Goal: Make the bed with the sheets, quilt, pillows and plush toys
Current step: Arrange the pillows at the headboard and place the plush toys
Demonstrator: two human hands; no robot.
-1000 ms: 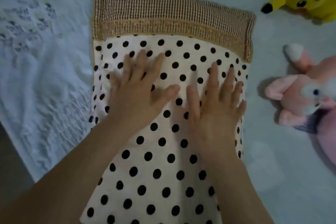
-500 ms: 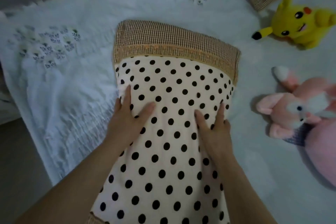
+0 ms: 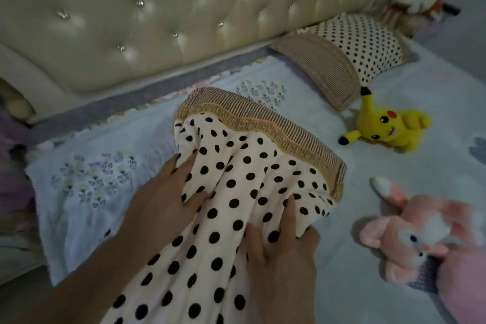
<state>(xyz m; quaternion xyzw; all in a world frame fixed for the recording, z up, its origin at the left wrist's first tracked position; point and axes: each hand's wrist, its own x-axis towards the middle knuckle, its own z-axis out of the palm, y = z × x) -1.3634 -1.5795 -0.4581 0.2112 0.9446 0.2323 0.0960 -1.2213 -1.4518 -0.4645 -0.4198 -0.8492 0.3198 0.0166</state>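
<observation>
Item under handling: spotted pillow (image 3: 249, 179), cream with black dots, brown checked band across its far end; it lies partly over the white quilt (image 3: 86, 187) toward the left side of the bed
Left hand: the left hand (image 3: 168, 192) grips the pillow's left side, thumb pressed into the top cloth, which puckers beside it
Right hand: the right hand (image 3: 284, 242) grips the right side, forefinger straight on top, other fingers curled round the edge
Long axis: runs from the person toward the headboard (image 3: 157, 21), banded end leading, angled slightly right
Governing relation: the bare strip at the head of the bed lies straight beyond the banded end; both hands sit behind the pillow's middle, the left a little further forward
Neighbour: second pillow (image 3: 363, 47) rests along the headboard at far right, banded end facing that strip
Room, judged: enough space left of the second pillow; the held pillow would need turning crosswise to match it
Obstructions: yellow plush toy (image 3: 386, 126) lies right of the banded end, near the second pillow's corner; pink plush toy (image 3: 420, 239) lies right of the right hand, apart from it
Edges: the bed's left side is close by the left forearm
Stage, judged: pillow placement in progress; plush toys not yet arranged
</observation>
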